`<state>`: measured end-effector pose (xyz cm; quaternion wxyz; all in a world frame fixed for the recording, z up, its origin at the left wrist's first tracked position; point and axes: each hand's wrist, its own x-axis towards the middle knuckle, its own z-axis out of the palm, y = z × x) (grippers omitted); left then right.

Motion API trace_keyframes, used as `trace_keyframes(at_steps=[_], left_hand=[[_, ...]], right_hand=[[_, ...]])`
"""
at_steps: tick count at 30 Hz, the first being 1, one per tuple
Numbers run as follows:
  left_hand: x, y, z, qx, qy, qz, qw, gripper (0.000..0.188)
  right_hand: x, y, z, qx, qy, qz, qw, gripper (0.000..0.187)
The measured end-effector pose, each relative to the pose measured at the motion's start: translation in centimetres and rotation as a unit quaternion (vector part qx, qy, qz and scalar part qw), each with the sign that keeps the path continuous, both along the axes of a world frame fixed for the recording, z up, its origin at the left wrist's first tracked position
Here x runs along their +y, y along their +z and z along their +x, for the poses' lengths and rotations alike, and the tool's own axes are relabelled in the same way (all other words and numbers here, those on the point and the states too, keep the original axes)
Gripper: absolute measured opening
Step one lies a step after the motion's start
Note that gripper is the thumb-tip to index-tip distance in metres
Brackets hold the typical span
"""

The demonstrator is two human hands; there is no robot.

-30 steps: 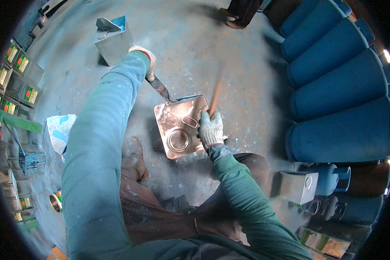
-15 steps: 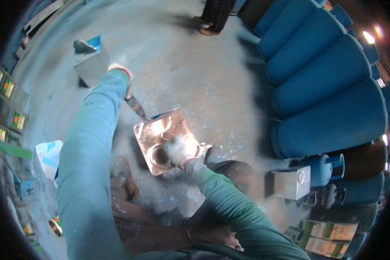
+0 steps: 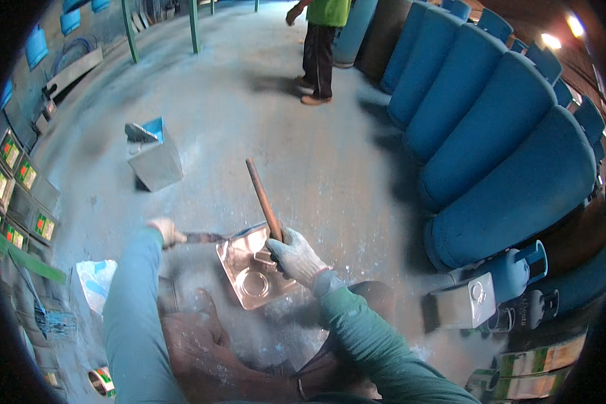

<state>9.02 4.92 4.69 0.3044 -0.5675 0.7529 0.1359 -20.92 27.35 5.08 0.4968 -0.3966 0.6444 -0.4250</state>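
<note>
A shiny square metal can [image 3: 233, 261] stands between my legs, with a round cap and a small handle on its top. My gloved left hand [image 3: 167, 231] is closed around a flat-bladed knife [image 3: 205, 238]. The knife's blade reaches to the can's far left top edge, where its tip is hard to make out. Above the can's right side, my gloved right hand [image 3: 295, 256] grips a round wooden stick [image 3: 262, 195]. The stick points up and away from me, and its lower end is hidden in my fist.
An opened can [image 3: 156, 165] with blue inside stands ahead on the left. Tall blue gas cylinders [image 3: 505, 182] line the right. Another metal can [image 3: 461, 303] and a small cylinder [image 3: 512, 273] stand nearer. A person [image 3: 320, 54] stands at the back.
My right hand has lifted from low over the can's top, and the wooden stick now shows raised. The knife now lies flatter at the can's edge. The view has tilted up.
</note>
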Motion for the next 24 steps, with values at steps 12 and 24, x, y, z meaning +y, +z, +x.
trace_keyframes(at_steps=[12, 24], left_hand=[[12.3, 1.1, -2.1, 0.060, -0.056, -0.217, 0.973, 0.048], [19.3, -5.5, -4.4, 0.506, 0.359, 0.149, 0.770, 0.033]], right_hand=[[9.4, 4.4, -6.9, -0.022, -0.197, 0.003, 0.980, 0.028], [9.7, 5.3, -8.4, -0.083, -0.232, -0.019, 0.969, 0.023]])
